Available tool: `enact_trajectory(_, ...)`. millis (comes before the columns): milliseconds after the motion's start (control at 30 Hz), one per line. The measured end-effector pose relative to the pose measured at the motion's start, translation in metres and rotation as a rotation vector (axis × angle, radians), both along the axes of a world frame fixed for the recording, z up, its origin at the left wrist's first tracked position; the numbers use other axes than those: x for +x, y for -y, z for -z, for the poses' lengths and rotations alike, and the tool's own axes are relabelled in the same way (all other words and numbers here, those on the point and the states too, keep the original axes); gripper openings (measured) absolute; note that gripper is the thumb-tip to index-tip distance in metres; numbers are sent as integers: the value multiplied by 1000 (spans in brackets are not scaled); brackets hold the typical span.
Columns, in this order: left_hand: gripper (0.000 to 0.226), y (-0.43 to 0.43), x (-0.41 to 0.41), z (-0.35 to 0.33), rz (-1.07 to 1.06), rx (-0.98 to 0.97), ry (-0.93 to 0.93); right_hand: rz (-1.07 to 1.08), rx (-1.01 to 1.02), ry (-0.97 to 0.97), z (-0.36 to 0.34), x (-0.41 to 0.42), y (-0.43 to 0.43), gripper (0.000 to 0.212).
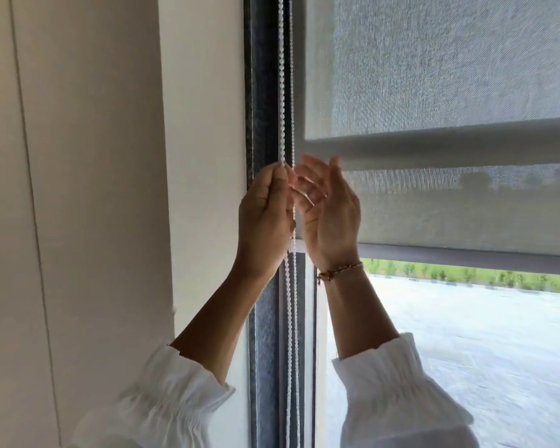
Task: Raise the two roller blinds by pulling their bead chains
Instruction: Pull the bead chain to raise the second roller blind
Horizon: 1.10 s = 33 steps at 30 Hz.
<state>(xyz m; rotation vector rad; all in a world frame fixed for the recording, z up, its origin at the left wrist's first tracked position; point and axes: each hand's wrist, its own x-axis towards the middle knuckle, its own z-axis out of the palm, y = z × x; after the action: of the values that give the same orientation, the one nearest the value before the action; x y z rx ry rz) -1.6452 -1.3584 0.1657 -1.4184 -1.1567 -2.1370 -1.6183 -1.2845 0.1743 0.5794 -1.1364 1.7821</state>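
Both hands are up at the left edge of the window, beside the dark window frame (262, 92). Left hand (265, 218) is closed in a fist around the left bead chain (282, 76); the chain enters the fist at the top between thumb and forefinger, runs straight up taut from there, and comes out again below the heel of the hand, hanging down along the frame. Right hand (328, 208) is open, fingers spread and slightly blurred, palm facing left toward the chains, holding nothing. A second bead chain (292, 76) hangs just right of the first; it passes between the two hands, close to the right hand's fingertips, contact cannot be told. A small white clip (296, 246) sits on the chains just below the hands.

Two roller blinds, both partly raised. The front blind (434, 59), grey weave, has its bottom bar (450, 147) right above and beside the right hand. The rear blind (466, 215), sheerer, hangs lower, its dark bottom bar (466, 258) level with the right wrist. Bare glass below shows pavement and a green strip outside.

Bead bracelet (340, 272) on right wrist. White gathered sleeves (162, 392) on both forearms. Cream wall (78, 189) to the left.
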Motion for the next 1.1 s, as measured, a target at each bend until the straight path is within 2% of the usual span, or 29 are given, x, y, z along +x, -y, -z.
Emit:
enact_trajectory(100, 33, -9, 1, 35, 58, -63, 59, 25, 72, -15, -24, 4, 5, 28)
enact_trajectory(200, 33, -13, -1, 77, -11, -160, 108, 24, 121, 20, -35, 5, 9, 20)
enact_trajectory(333, 29, -12, -3, 127, -18, -250, 181, -10, 90, 92, -33, 1, 11, 16)
enact_trajectory(433, 33, -13, -8, 146, -46, -305, 204, 205, 37, 171, -18, -12, 13, 20)
enact_trajectory(500, 42, -11, -14, 147, -12, -333, 252, 366, 50, 141, -8, -20, 16, 21)
enact_trajectory(633, 54, -5, -33, 128, 158, -338, 387, 473, 42, 42, 0, -26, 17, 19)
enact_trajectory(733, 52, -2, -42, 95, 207, -298, 466, 514, 30, 4, 3, -28, 17, 18)
enact_trajectory(900, 37, 4, -41, 27, 241, -161, 354, 614, 68, -23, 18, -30, 26, 18)
enact_trajectory(1100, 30, 18, -30, -28, 327, -106, 202, 561, 93, -18, 50, -31, 20, 22)
